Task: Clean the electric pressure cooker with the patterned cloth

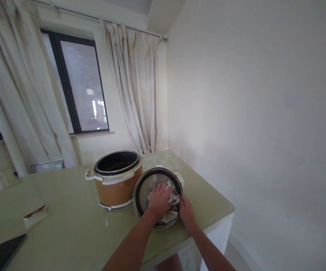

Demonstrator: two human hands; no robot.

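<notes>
A round cooker lid (145, 190) is propped at a slant near the table's right corner, its grey metal inside with a dark ring facing me. Against that inner face my left hand (159, 199) presses a crumpled, light patterned cloth (170, 216), fingers spread over it. My right hand (187, 213) grips the lid's right rim; part of its fingers is hidden behind the edge. Just left of the lid, and touching or nearly touching it, stands the orange-brown electric cooker (117, 191) with white trim. It is uncovered, showing a dark inner pot (117, 162).
The glossy green table (75, 229) runs left. On it lie a dark flat device (3, 253) and a small whitish packet (35, 216) with a brown edge. A white wall (250, 131) rises close on the right; a curtained window (85, 82) is behind.
</notes>
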